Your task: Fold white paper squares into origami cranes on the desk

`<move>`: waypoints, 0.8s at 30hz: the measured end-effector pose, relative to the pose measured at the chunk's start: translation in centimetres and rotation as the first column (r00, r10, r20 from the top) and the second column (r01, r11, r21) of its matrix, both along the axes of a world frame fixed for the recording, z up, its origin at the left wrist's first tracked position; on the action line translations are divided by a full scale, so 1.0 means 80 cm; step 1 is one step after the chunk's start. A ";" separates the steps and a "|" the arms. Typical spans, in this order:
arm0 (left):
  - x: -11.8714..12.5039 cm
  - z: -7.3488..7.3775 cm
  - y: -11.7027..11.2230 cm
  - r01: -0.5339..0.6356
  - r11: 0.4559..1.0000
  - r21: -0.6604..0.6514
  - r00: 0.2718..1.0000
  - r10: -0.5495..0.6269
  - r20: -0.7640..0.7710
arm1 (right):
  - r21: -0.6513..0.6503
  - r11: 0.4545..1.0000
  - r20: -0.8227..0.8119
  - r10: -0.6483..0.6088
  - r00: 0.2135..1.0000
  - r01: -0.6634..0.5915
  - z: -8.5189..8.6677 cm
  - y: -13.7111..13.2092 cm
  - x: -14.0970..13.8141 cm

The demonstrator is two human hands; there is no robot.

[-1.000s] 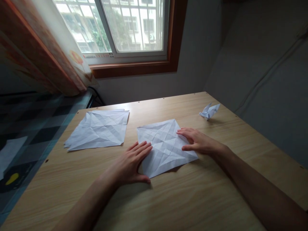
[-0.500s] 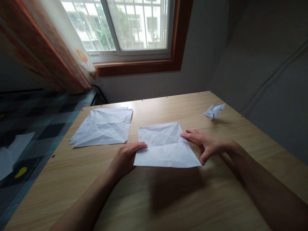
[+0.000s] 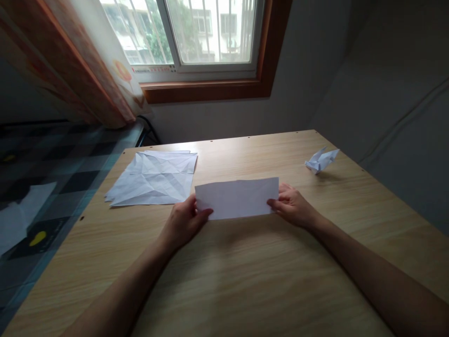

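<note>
A white sheet of paper (image 3: 237,199), doubled over into a wide rectangle, is held between both hands above the table. My left hand (image 3: 185,219) pinches its left end, thumb on the near face and fingers behind. At the right end my right hand (image 3: 293,205) grips it the same way, with the thumb in front. To the left of my left hand lies a pile of creased white paper sheets (image 3: 161,180). Beyond my right hand stands a small folded paper figure (image 3: 321,160) with pointed, wing-like tips.
The pale wooden table (image 3: 224,281) has a far edge beneath the window (image 3: 213,35). On the left, a checkered cloth surface (image 3: 63,159) holds more white paper (image 3: 21,220). An orange curtain (image 3: 80,65) hangs by the window; a cable (image 3: 403,117) runs along the right wall.
The paper, flat and open with its creases showing half a second ago, is now folded over into a narrower rectangle. My right hand has closed on its right end. The view has shifted slightly.
</note>
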State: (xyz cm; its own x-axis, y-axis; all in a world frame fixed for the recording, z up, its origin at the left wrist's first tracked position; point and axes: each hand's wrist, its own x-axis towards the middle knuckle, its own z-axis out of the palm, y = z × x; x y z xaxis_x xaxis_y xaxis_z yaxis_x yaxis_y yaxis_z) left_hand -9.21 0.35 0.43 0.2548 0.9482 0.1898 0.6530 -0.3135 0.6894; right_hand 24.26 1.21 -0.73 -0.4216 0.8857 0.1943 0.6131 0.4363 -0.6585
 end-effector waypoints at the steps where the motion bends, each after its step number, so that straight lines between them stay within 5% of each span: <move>1: 0.000 -0.002 0.001 -0.023 1.000 -0.020 1.000 0.023 0.009 | 0.003 1.000 -0.009 -0.031 0.999 0.031 0.000 -0.001 -0.004; 3: 0.002 -0.003 0.003 -0.074 0.997 -0.011 0.997 0.074 0.009 | 0.023 0.996 0.003 -0.092 0.996 0.092 0.001 -0.003 -0.013; 6: 0.007 -0.005 0.004 -0.129 0.974 0.186 0.982 0.152 -0.113 | 0.108 0.968 0.112 -0.240 0.964 0.228 -0.002 -0.008 -0.023; 9: 0.011 -0.008 0.006 0.009 0.925 0.380 0.948 0.114 -0.299 | 0.204 0.899 0.162 -0.421 0.893 0.387 -0.006 -0.013 -0.027; 11: 0.012 -0.010 0.006 0.168 0.910 0.379 0.913 0.001 -0.407 | 0.269 0.867 0.108 -0.460 0.881 0.420 -0.006 -0.016 -0.029; 17: 0.016 -0.008 0.006 0.490 0.861 0.134 0.756 -0.343 -0.558 | 0.428 0.903 0.240 -0.144 0.960 0.028 -0.002 -0.022 -0.051; 21: 0.023 -0.003 0.001 0.541 0.839 0.056 0.709 -0.419 -0.567 | 0.257 0.932 0.385 0.143 0.912 -0.255 -0.002 -0.024 -0.069; 24: 0.026 -0.003 0.000 0.540 0.840 0.055 0.701 -0.413 -0.581 | 0.165 0.938 0.415 0.214 0.884 -0.304 0.000 -0.025 -0.072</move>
State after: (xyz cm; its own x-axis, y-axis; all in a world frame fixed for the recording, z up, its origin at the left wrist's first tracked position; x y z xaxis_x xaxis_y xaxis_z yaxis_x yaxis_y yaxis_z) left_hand -7.17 0.36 0.20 0.7789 0.6244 0.0582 0.6097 -0.7757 0.1633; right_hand 18.54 -0.76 -0.72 -0.7113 0.6878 0.1449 0.6425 0.7198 -0.2630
